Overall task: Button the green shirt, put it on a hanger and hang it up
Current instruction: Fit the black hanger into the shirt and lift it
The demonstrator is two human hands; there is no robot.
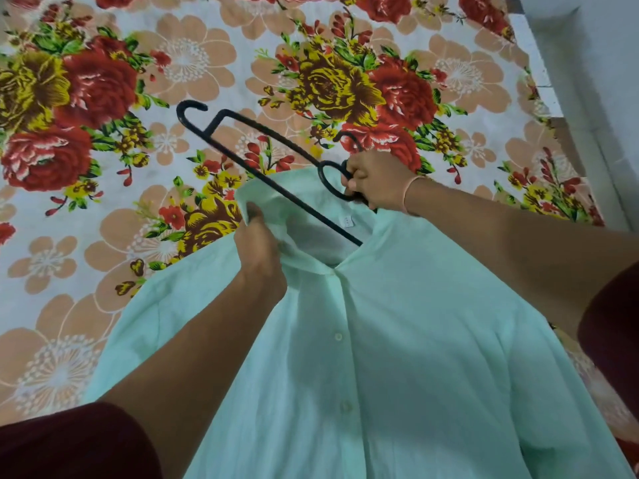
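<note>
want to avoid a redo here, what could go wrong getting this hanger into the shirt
Only one arm of the hanger is inside the shirt; its free arm ends in a small hook that could snag the collar held by the left hand. The front looks buttoned up to the neck, so forcing that arm in may strain the buttons. The right hand grips only the middle loop, so the hanger might twist.

bedsheet open above and left of green shirt, hanger slants across that room, lower end inside collar, left hand and right hand crowd collar sides, wall closes right edge
</note>
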